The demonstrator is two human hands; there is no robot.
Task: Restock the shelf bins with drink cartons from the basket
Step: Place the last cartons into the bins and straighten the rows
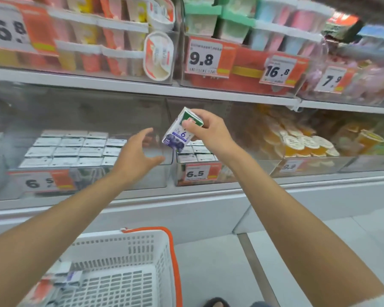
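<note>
Left of the left hand, rows of cartons are filling the clear bin; that hand is hovering released, fingers spread, over the bin's bare right end. Just right of it, the right hand is grasping a tilted drink carton above the neighbouring bin, with the basket sitting below both hands

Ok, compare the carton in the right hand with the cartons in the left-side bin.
The held carton is tilted in the air, gripped by the right hand; the binned cartons stand upright in tight rows. The held carton shows its purple blueberry face and green top; the binned cartons show only pale tops. Both are small drink cartons.
</note>
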